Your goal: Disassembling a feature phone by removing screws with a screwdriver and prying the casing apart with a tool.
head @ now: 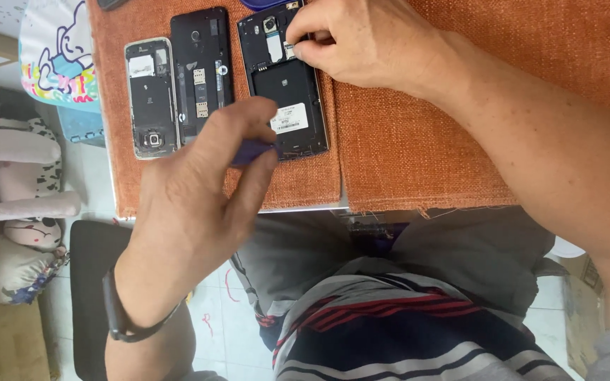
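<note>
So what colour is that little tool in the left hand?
Blue-purple; the tool shows pinched in the left hand in the head view.

A small white rectangular label [290,118] with dark print sits on the lower part of the opened black phone [284,85], just beside the left hand's [199,204] thumb. A smaller white sticker [141,65] sits near the top of the silver-edged phone [151,97] at the left. No packages, signs or lit screens are visible.

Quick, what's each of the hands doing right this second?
Left hand: closed, pinching a small purple tool.
Right hand: fingers pinched at the top of the opened black phone; what they hold cannot be told.
</note>
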